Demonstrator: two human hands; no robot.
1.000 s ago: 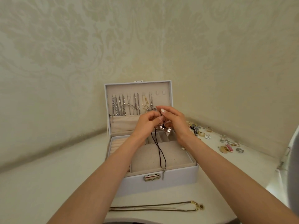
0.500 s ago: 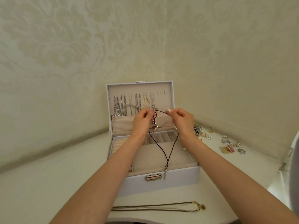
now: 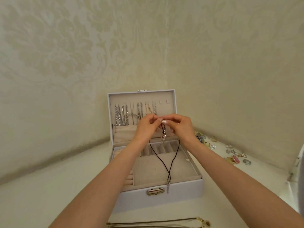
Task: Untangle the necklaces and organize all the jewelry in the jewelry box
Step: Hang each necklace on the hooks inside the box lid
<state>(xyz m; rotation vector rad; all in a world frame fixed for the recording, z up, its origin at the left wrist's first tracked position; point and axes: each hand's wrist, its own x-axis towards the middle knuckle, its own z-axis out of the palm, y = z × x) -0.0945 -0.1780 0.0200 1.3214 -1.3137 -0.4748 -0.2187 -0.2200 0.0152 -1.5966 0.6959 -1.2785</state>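
Observation:
A white jewelry box point(image 3: 181, 195) stands open on the table, with several silver and gold chains point(image 3: 126, 116) hanging on hooks inside its lid. My left hand point(image 3: 146, 127) and my right hand point(image 3: 179, 125) meet in front of the lid, both pinching the top of a black cord necklace point(image 3: 169, 165). Its loop hangs down over the beige padded tray to a small metal clasp near the latch point(image 3: 155, 191). A shiny pendant point(image 3: 163, 137) dangles just below my fingers.
Loose jewelry point(image 3: 233, 155) lies scattered on the white table to the right of the box, including a pink piece and rings. A long gold-toned necklace point(image 3: 164, 223) lies along the table's front edge. Patterned walls close in behind the box.
My hands were spread apart half a second ago, stretching the cord. They have come back together at the top of the necklace, slightly higher than one second ago.

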